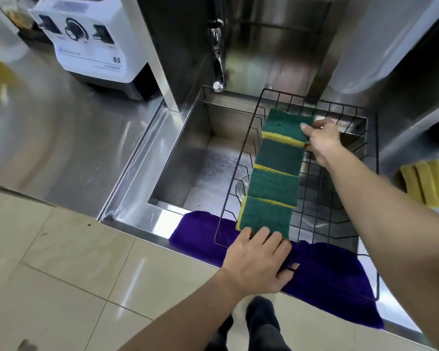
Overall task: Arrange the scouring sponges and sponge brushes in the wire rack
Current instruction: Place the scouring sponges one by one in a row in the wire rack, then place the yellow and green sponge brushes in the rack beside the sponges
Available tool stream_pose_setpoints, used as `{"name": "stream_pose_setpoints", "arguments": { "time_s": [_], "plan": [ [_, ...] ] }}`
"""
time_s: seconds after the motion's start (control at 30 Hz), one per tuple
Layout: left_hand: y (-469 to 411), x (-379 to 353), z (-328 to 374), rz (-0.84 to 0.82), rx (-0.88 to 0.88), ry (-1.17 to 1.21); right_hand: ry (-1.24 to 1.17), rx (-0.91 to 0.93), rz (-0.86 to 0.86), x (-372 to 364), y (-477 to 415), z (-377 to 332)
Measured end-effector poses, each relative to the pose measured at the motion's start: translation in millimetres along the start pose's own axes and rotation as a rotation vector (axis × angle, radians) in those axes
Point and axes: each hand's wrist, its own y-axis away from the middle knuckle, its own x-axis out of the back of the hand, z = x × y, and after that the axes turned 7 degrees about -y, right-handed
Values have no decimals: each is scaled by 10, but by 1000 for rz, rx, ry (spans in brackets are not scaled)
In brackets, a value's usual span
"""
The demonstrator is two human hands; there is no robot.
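A black wire rack [238,178] sits over the steel sink. Several green-and-yellow scouring sponges lie in a row along its left side, green face up. The farthest sponge [285,126] is pinched at its right edge by my right hand [323,139]. My left hand [260,262] rests at the rack's near edge, fingertips touching the nearest sponge [265,216]. Two more sponges [276,173] lie between them. Yellow sponge pieces [427,183] lie on the counter to the right, outside the rack.
A purple cloth [335,282] drapes over the counter's front edge under the rack. The faucet [218,62] hangs over the sink's [188,160] back. A white blender base [86,39] stands on the steel counter at left. Tiled floor lies below.
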Motion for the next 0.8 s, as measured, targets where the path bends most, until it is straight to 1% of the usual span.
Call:
{"name": "stream_pose_setpoints", "arguments": {
  "time_s": [0.13, 0.3, 0.4, 0.47, 0.63, 0.8],
  "plan": [
    [1, 6, 6, -6, 6, 10, 136, -36, -19, -10, -9, 26],
    [-12, 18, -4, -15, -1, 4, 420, 50, -56, -16, 124, -141],
    [-9, 31, -7, -14, -7, -3, 531, 59, -104, 74, 273, -178],
    [-27, 29, 8, -5, -7, -1, 530, 92, -88, 170, 384, -211],
    [-79, 75, 124, 7, -64, 26, 465, 298, 111, 708, 702, -344],
    [-29, 16, -47, -10, -43, -41, 459, 411, 199, 852, 759, -354]
  ]
}}
